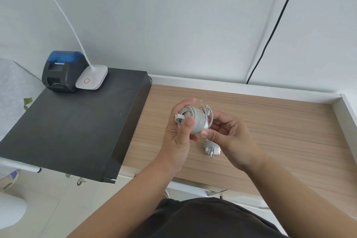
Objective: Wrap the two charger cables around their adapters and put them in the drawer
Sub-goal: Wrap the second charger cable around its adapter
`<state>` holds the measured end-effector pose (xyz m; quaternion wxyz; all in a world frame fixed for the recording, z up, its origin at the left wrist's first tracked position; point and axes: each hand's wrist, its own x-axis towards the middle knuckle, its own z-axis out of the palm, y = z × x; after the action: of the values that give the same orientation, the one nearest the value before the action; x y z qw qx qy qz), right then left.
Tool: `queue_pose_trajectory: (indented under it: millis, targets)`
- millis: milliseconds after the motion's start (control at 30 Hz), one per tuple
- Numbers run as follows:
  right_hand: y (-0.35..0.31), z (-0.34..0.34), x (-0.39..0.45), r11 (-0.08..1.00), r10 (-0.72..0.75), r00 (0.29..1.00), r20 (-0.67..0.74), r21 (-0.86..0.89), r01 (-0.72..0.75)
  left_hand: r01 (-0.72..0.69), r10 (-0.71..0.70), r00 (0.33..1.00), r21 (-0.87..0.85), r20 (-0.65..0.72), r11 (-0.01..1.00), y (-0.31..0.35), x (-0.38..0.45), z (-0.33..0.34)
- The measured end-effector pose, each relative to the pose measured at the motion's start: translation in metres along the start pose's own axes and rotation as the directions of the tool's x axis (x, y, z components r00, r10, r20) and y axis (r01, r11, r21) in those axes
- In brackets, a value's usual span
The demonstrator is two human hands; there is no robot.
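From the head camera, the left hand (178,133) gripped the wound charger (194,120), its long axis running left to right above the wooden desk (280,131). The right hand (229,139) pinched the last cable loop at its right end. The second charger (211,148) lay just below, wrapped. No drawer showed; a printer (61,70) and lamp (91,78) stood well apart.

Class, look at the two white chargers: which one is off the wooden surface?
The larger white cable-wrapped charger, gripped between both hands, left and right. The smaller white charger lies on the wooden surface beneath them.
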<state>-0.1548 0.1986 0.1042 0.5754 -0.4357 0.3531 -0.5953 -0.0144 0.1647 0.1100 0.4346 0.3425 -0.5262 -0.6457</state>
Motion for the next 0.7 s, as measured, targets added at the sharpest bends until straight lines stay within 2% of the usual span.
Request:
queue_pose_trajectory:
  millis: [167,333,433,567,700]
  targets:
    - [-0.006,-0.003,-0.003,0.999,-0.006,0.999,0.039,-0.041,0.007,-0.005,0.006,0.999,-0.014,0.045,1.0,0.002,-0.001,-0.001]
    - [-0.016,-0.007,-0.001,0.992,0.025,0.999,0.041,-0.122,-0.02,0.019,-0.023,0.996,0.048,0.087,0.999,0.006,-0.003,-0.002]
    - [-0.017,-0.008,0.002,0.979,0.041,0.997,0.066,-0.201,-0.027,0.026,-0.024,0.994,-0.019,0.107,0.999,0.009,-0.006,-0.008]
    - [-0.009,-0.006,0.001,0.96,-0.029,0.997,0.066,-0.276,0.047,0.145,-0.133,0.988,-0.172,0.077,0.974,0.016,-0.01,-0.01]
    - [-0.002,-0.005,-0.002,0.908,-0.129,0.989,0.07,-0.394,0.146,0.255,-0.247,0.967,-0.193,0.068,0.948,0.026,-0.011,-0.01]
